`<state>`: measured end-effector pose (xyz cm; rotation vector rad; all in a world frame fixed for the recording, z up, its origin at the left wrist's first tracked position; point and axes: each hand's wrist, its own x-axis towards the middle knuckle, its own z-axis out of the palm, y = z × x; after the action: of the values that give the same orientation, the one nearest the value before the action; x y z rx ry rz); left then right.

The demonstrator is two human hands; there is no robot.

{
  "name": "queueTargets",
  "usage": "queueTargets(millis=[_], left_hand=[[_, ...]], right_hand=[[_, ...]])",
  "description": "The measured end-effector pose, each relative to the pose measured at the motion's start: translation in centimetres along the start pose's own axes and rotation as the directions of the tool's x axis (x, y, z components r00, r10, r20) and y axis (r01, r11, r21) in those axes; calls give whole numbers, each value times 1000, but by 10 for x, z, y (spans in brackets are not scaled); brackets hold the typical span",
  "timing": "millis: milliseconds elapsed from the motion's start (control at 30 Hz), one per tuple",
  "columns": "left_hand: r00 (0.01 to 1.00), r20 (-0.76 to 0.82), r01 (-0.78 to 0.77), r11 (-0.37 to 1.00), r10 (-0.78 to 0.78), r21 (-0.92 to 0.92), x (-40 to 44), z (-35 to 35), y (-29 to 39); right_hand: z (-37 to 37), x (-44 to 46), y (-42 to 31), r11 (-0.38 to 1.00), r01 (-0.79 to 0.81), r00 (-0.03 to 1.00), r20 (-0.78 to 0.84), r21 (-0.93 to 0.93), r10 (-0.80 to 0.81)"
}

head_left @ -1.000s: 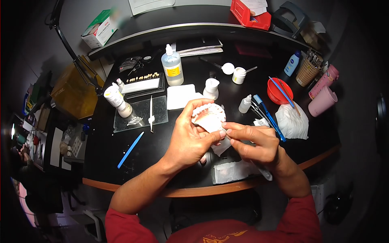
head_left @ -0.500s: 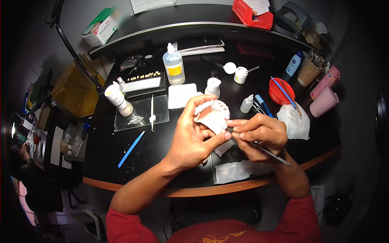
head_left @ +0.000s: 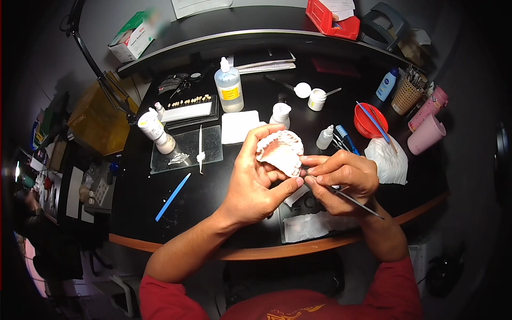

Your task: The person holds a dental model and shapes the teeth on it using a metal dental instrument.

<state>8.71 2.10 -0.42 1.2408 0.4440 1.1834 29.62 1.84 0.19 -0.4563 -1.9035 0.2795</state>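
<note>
White dental cast (head_left: pixel 280 153) is gripped by the left hand (head_left: pixel 252 188) above the black surface (head_left: pixel 205 192) | slim metal tool (head_left: pixel 358 204) is pinched in the right hand (head_left: pixel 343 180), close beside the cast; tip contact cannot be told | blue stick (head_left: pixel 173 197) is laid left of both hands

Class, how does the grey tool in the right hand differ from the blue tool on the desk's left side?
The grey tool is held in the right hand; the blue tool lies on the desk. In view, the grey tool slopes down rightward; the blue tool, down leftward. Both are long and thin.
</note>
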Motion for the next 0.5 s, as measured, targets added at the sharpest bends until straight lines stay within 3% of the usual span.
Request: queueTargets(millis=[367,500], left_hand=[[999,16,30,1000,-30,-9,-2,0,5],[993,-10,121,992,-121,43,-3,4,13]], right_hand=[[0,-1,-4,1000,-19,999,-41,11,19],[-1,0,-5,997,-51,993,-104,51,56]])
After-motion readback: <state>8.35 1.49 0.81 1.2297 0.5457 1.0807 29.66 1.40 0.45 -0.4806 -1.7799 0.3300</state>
